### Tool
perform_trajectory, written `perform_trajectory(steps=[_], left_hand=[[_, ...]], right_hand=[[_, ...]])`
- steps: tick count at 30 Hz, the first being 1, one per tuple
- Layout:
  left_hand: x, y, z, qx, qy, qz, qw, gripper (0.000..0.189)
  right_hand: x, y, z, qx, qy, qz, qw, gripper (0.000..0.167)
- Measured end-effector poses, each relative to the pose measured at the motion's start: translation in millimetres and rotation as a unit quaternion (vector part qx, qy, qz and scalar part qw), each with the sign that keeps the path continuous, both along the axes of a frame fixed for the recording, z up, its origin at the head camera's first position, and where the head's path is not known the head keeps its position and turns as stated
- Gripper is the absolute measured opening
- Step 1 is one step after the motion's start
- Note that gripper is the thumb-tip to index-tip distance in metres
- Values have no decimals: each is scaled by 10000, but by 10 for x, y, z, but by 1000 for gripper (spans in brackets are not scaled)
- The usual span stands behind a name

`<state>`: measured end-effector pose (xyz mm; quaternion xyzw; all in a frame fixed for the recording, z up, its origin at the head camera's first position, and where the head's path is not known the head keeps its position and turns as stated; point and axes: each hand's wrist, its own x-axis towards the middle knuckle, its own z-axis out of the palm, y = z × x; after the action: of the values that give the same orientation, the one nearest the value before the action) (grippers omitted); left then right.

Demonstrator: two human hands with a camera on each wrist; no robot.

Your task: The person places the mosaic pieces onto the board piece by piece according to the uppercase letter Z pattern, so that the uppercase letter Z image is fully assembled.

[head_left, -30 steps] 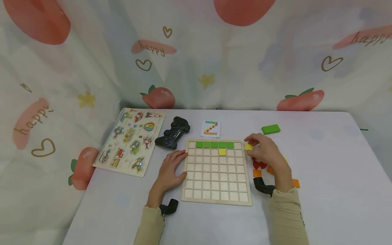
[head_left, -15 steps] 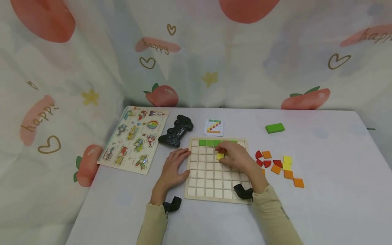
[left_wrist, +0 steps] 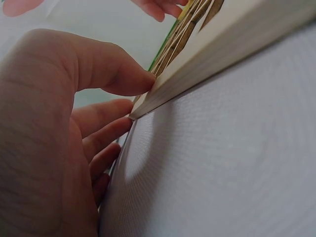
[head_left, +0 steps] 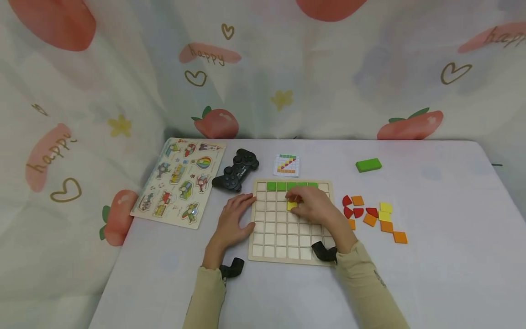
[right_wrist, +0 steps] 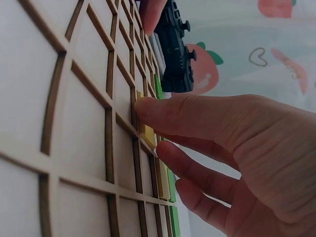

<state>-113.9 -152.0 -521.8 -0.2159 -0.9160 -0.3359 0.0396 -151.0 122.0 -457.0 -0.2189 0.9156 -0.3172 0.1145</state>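
My right hand (head_left: 314, 205) pinches a yellow square tile (head_left: 291, 206) between thumb and fingers, low over the wooden grid board (head_left: 281, 240). In the right wrist view, the thumb lies on that tile (right_wrist: 148, 136), set against a cell's ridges. Another yellow tile (right_wrist: 163, 180) sits in a nearby cell, hidden by the hand in the head view. A row of green square tiles (head_left: 271, 186) fills part of the board's far row. My left hand (head_left: 230, 224) rests at the board's left edge, its thumb (left_wrist: 131, 79) touching the side and its fingers loosely extended.
Loose red quarter-round tiles (head_left: 358, 213), orange squares (head_left: 400, 237) and yellow squares (head_left: 385, 208) lie right of the board. Behind it are a pattern card (head_left: 286, 165), a black game controller (head_left: 236, 171) and a green block (head_left: 368, 165). A picture puzzle board (head_left: 178, 183) lies left.
My right hand has carried the yellow tile from the loose pieces leftward onto the board, then shifted it slightly further left. The left hand stays at the board's edge.
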Motion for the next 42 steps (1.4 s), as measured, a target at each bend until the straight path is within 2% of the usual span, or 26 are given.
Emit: perform_trajectory(steps=[5, 8, 13, 15, 18, 23, 26, 32, 39, 42], left_hand=[[-35, 20, -20, 44, 57, -58, 10000, 66], [-34, 33, -49, 2, 31, -71, 10000, 66], [9, 42, -52, -60, -70, -67, 9999, 67], [23, 40, -31, -42, -80, -58, 9999, 67], [35, 33, 6, -58, -121, -32, 9999, 67], [32, -5, 32, -85, -175, -4, 9998, 67], [32, -32, 23, -53, -138, 30, 9999, 67], [45, -36, 22, 45, -49, 63, 10000, 67], [37, -9, 22, 43, 11, 51, 10000, 67], [27, 1, 20, -3, -32, 28, 10000, 67]], right_hand=[[-21, 63, 38, 52, -111, -48, 9999, 31], [-34, 236, 77, -101, -96, -240, 9996, 35], [33, 851, 183, -188, -106, -1106, 9936, 40], [87, 1130, 198, 6, -287, -1480, 9886, 43], [173, 1524, 182, 272, -808, -1932, 9774, 49], [291, 1984, 165, 328, -1311, -2034, 9697, 51], [311, 2077, 167, 273, -1369, -1971, 9704, 49], [282, 2067, 134, 225, -1352, -2105, 9679, 47], [209, 1968, 33, 170, -988, -2826, 9540, 48], [200, 1950, -1, 100, -847, -2945, 9518, 49]])
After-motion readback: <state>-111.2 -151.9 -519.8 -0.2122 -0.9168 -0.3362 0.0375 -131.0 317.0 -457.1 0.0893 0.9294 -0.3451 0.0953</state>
